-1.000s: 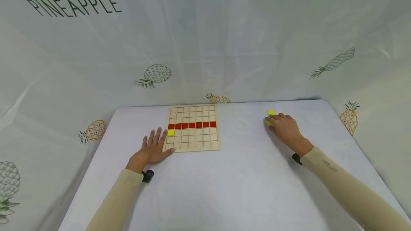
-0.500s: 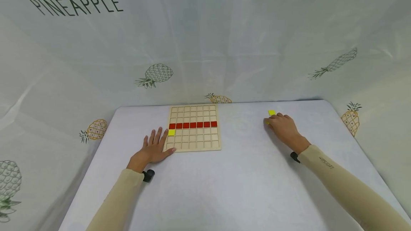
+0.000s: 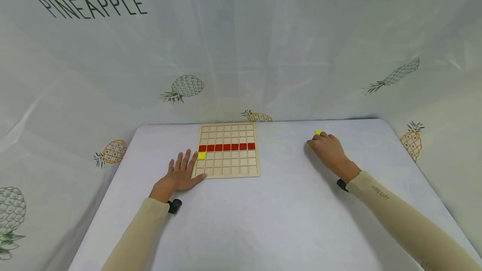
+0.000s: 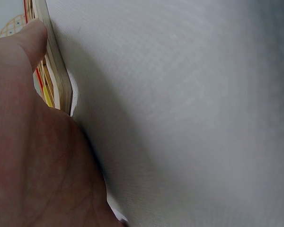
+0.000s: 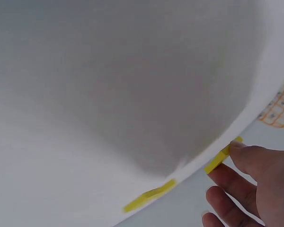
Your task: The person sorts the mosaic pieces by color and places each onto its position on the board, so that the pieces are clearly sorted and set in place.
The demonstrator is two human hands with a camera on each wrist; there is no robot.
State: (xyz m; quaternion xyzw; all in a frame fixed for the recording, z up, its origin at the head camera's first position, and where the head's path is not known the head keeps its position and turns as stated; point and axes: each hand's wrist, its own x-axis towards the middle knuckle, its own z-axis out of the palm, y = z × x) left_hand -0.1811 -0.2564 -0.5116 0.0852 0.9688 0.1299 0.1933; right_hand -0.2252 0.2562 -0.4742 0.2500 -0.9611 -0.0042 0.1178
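- Grid board (image 3: 226, 175) lies flat at the far edge of the white table (image 3: 263, 221), left of the middle; a wide stretch of tabletop separates it from the right hand (image 3: 330, 149), and more spreads out in front.
- 7 red tiles (image 3: 226, 147) fill 1 row across the board; 1 yellow square (image 3: 201, 155) sits in the leftmost cell of the next row on the near side.
- Printed cloth (image 3: 293, 74) rises behind, reading "PINEAPPLE" at upper left; lettering on the right sleeve (image 3: 410, 221) is too small to read surely.
- Left hand (image 3: 180, 177) rests flat, fingers spread, beside the board, its thumb at the near left corner.
- Right arm extended, the right hand pinches 1 yellow tile (image 5: 220, 160) between thumb and index finger; 1 loose tile (image 5: 149, 195), also yellow, lies just beside it, near the far edge.
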